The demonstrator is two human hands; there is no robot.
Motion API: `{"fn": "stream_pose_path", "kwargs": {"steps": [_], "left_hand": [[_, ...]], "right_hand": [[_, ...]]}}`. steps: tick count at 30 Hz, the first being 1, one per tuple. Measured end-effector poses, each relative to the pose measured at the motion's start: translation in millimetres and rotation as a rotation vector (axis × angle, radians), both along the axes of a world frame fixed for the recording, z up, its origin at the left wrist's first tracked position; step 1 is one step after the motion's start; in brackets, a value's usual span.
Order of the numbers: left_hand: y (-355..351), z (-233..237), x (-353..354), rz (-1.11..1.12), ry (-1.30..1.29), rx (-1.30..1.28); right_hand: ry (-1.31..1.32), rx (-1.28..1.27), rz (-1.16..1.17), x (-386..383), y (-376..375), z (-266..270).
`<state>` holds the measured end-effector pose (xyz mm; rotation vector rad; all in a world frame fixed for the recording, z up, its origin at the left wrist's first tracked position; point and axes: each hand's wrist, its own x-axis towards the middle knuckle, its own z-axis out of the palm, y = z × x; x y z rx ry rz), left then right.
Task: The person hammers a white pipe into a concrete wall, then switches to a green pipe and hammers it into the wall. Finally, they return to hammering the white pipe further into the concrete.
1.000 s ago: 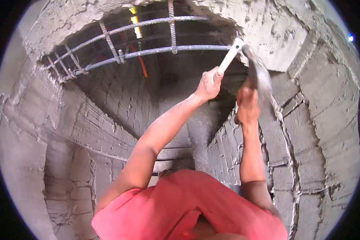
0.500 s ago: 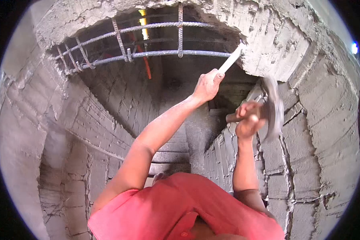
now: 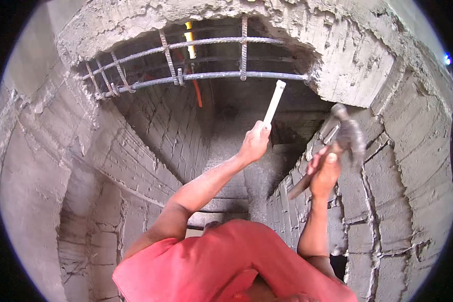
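My left hand (image 3: 255,144) is closed around the lower end of a chisel (image 3: 274,103), a pale straight bar that points up. Its top end is just below the lower steel bar, apart from the broken concrete edge (image 3: 345,83). To the right, my right hand (image 3: 325,173) grips a claw hammer (image 3: 348,133) by its wooden handle. The hammer's head is slightly blurred and tilted, below the concrete edge and clear of the chisel.
Ribbed rebar (image 3: 211,76) crosses the broken opening overhead. A yellow pipe (image 3: 190,40) and an orange tube (image 3: 198,93) hang behind it. Rough block walls (image 3: 382,201) stand on both sides, and steps (image 3: 221,205) lie below.
My left hand has lowered the chisel away from the concrete edge, down and to the left. My right hand has turned the hammer and moved slightly right and down. The view has shifted a little.
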<state>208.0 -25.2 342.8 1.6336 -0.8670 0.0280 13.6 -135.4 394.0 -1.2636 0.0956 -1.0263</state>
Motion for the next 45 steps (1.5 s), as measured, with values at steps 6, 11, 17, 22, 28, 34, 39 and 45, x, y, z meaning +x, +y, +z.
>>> {"fn": "stream_pose_path", "kwargs": {"steps": [6,11,17,22,28,34,39,45], "left_hand": [[34,42,-21,-0.201,-0.257,-0.088],[94,13,-30,-0.534,-0.423,0.078],[153,-15,-48,-0.659,-0.16,0.351],[175,-31,-55,-0.703,-0.091,0.372],[195,-52,-64,-0.644,-0.03,0.386],[198,-60,-75,-0.46,-0.055,0.432],[186,-70,-98,-0.423,0.024,0.514],[155,-46,-101,-0.338,0.146,0.615]], "right_hand": [[-0.298,-0.143,-0.062,12,41,13],[-0.138,-0.109,-0.197,0,70,-6],[0.151,-0.149,-0.234,-24,109,-32],[0.125,-0.114,-0.253,-25,135,-58],[0.173,-0.157,-0.22,-22,137,-65],[0.406,-0.18,-0.23,-8,113,-88],[0.437,-0.153,-0.22,-7,101,-93],[0.427,-0.23,-0.321,-15,63,-94]]}}
